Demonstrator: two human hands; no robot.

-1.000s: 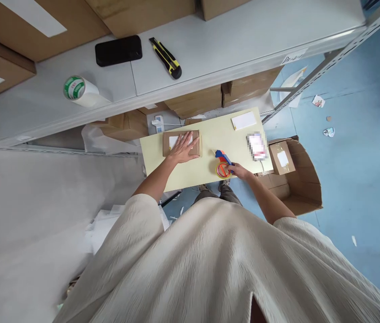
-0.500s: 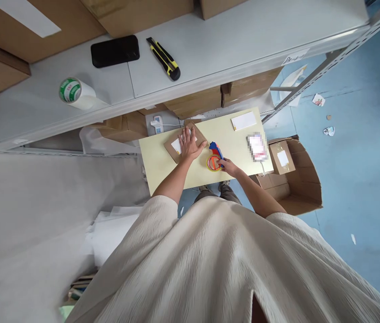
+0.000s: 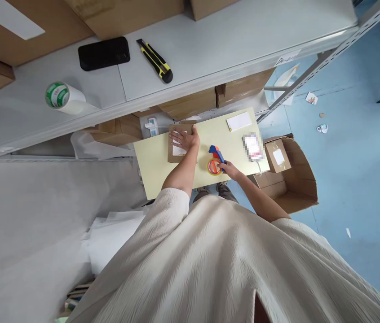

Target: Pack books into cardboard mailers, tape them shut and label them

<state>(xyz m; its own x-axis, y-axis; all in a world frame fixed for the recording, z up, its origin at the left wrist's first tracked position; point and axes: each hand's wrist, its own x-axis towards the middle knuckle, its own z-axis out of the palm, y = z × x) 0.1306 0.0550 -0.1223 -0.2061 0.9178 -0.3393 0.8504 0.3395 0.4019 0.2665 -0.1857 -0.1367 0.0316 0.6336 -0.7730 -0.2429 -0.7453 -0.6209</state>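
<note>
My left hand lies palm down with fingers spread on a small brown cardboard box. Under the fingers a white label on the box top is partly covered. The box stands with its longer side pointing towards me on a pale yellow table. In my right hand, near the front edge of the table, is a blue and red tape dispenser carrying a roll of tape. It is held just right of the box, apart from it.
A white label sheet and a blurred-out device occupy the table's right part. Beside it stands an open carton with a labelled box inside. The shelf above holds a phone, a utility knife and a tape roll.
The box has turned about a quarter turn on the table under my left hand, which has swung with it. My right hand has moved slightly left with the tape dispenser.
</note>
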